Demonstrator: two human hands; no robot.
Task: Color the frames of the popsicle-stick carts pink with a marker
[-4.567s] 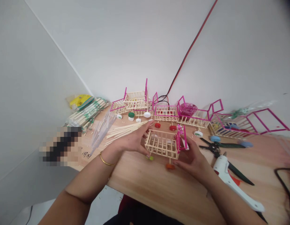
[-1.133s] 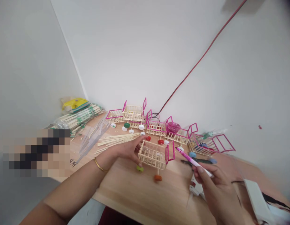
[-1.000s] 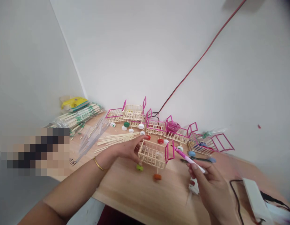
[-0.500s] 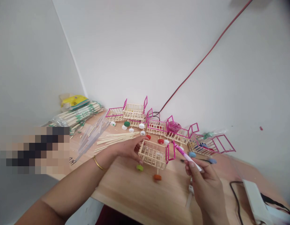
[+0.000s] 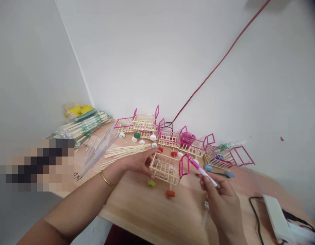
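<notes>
Stick cart sits between the hands, gripped by the left.

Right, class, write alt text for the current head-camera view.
The left hand grips a miniature wooden-stick shopping cart, the right hand holding a pink-tipped white tool near its pink handle. Similar carts stand behind on the table.

Left hand: thumb and fingers spread in a grip. Right hand, rightward and lower: fingers pinched.
</notes>
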